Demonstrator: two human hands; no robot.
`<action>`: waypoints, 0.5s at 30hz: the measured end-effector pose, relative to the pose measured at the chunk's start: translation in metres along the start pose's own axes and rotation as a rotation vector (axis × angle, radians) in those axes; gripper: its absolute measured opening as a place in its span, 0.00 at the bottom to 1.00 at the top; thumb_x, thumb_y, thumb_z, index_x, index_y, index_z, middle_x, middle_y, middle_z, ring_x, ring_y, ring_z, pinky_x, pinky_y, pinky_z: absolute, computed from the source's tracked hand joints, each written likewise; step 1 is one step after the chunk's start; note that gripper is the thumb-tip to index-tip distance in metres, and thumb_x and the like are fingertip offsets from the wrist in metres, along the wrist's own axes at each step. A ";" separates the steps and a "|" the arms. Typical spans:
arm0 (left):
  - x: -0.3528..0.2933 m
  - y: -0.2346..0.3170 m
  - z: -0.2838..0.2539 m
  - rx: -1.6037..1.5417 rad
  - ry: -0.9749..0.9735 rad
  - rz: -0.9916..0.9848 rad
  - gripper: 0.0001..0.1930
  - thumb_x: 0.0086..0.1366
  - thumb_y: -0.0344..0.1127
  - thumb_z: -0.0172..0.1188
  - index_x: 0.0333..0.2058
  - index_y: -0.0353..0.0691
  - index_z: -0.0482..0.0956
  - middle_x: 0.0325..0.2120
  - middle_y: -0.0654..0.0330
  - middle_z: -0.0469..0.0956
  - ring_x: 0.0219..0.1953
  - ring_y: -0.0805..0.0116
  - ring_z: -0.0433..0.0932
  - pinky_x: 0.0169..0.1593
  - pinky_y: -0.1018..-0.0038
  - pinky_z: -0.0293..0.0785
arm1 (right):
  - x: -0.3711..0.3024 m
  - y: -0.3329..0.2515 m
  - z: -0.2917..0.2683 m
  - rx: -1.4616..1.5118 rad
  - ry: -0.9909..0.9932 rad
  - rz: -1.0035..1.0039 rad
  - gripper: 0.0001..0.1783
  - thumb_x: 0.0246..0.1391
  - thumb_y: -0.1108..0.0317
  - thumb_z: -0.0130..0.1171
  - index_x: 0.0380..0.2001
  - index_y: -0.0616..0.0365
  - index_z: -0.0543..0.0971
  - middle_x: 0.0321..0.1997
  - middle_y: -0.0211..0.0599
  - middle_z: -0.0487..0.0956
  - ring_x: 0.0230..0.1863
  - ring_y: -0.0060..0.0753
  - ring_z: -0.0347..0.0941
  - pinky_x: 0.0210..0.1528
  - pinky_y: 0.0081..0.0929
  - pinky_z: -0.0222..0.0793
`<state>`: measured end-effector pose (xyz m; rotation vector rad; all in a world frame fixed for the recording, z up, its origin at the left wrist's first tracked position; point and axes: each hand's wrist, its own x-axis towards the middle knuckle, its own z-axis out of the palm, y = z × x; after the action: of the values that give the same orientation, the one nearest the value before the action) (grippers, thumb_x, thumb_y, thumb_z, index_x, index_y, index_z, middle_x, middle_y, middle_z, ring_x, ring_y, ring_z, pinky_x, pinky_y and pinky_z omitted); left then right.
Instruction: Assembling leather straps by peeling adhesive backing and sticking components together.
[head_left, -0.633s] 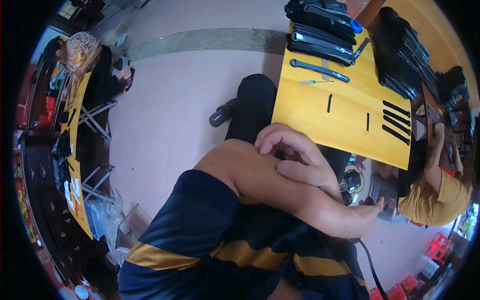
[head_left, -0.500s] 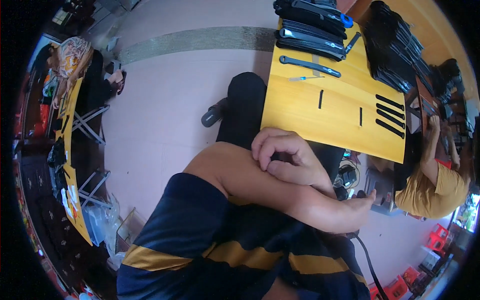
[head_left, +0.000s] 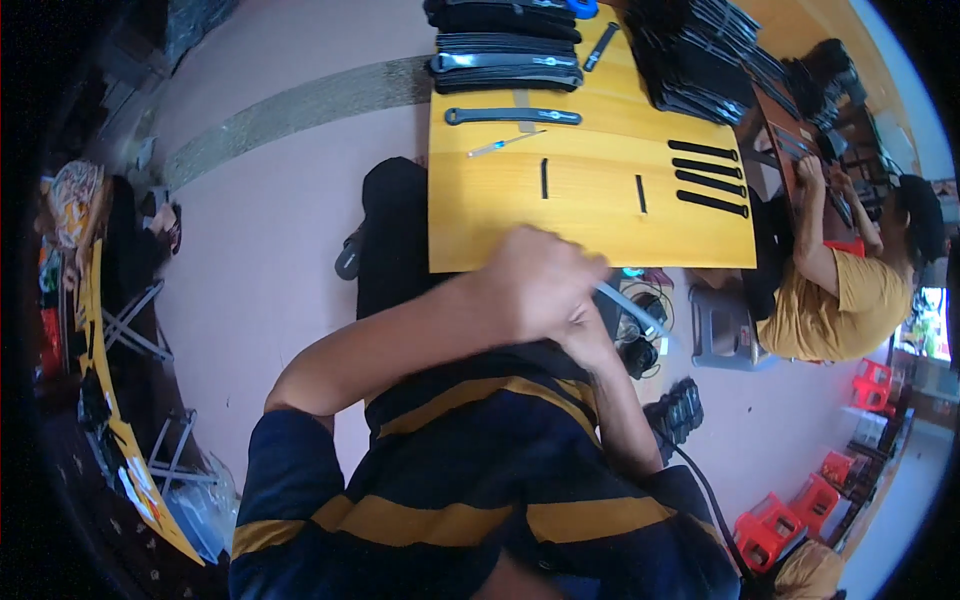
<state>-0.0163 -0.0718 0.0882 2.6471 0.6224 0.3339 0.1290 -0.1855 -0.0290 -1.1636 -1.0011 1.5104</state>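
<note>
Just off the front edge of the yellow table (head_left: 590, 235), my two hands meet in front of my body. My left hand (head_left: 535, 280) is closed like a fist and smeared by motion. Partly behind it is my right hand (head_left: 578, 325), its fingers mostly hidden. A pale grey strip (head_left: 632, 306) slants down to the right beside them; whether a hand grips it, I cannot tell. On the table lie two short black strips (head_left: 544, 179), a row of several black straps (head_left: 708, 175) with looped ends, a longer dark strap (head_left: 513, 116) and a slim blue-handled screwdriver (head_left: 490, 150).
Stacks of black straps (head_left: 505, 75) and a dark pile (head_left: 690, 60) cover the table's far side. Cables (head_left: 650, 300) hang below the right front edge. A person in a yellow shirt (head_left: 835, 310) sits at right, near red stools (head_left: 768, 525). Another yellow table (head_left: 125, 440) stands at left.
My left hand has come back from the far right, where its forearm crossed over my right arm, to meet my right hand. The grey strip now shows. The whole view has shifted.
</note>
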 end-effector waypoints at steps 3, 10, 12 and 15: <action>-0.014 -0.036 0.007 -0.128 0.092 -0.074 0.08 0.64 0.38 0.62 0.31 0.40 0.82 0.24 0.48 0.82 0.29 0.47 0.85 0.35 0.54 0.80 | -0.011 -0.012 -0.045 -0.035 0.094 0.075 0.15 0.65 0.74 0.65 0.54 0.59 0.82 0.37 0.23 0.82 0.39 0.15 0.75 0.47 0.18 0.73; -0.014 -0.062 -0.003 -0.221 -0.074 -0.258 0.10 0.68 0.38 0.60 0.35 0.38 0.83 0.29 0.45 0.83 0.35 0.44 0.83 0.40 0.54 0.77 | -0.012 -0.058 -0.068 0.049 0.343 -0.169 0.42 0.59 0.66 0.73 0.73 0.56 0.65 0.63 0.37 0.77 0.51 0.27 0.80 0.55 0.23 0.75; -0.008 -0.062 -0.002 -0.241 -0.100 -0.249 0.11 0.69 0.39 0.58 0.34 0.39 0.84 0.30 0.46 0.84 0.35 0.47 0.84 0.41 0.55 0.78 | -0.003 -0.063 -0.073 -0.047 0.387 -0.231 0.35 0.62 0.62 0.70 0.69 0.56 0.70 0.61 0.37 0.79 0.50 0.26 0.80 0.52 0.22 0.76; -0.001 -0.065 0.006 -0.298 -0.083 -0.201 0.11 0.69 0.39 0.59 0.34 0.37 0.84 0.29 0.47 0.84 0.33 0.49 0.84 0.40 0.57 0.78 | 0.005 -0.066 -0.082 -0.185 0.378 -0.117 0.11 0.67 0.65 0.65 0.49 0.57 0.83 0.39 0.27 0.85 0.38 0.18 0.80 0.39 0.16 0.73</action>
<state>-0.0395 -0.0212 0.0545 2.2812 0.7424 0.2360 0.2214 -0.1623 0.0162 -1.4305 -0.9419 1.0699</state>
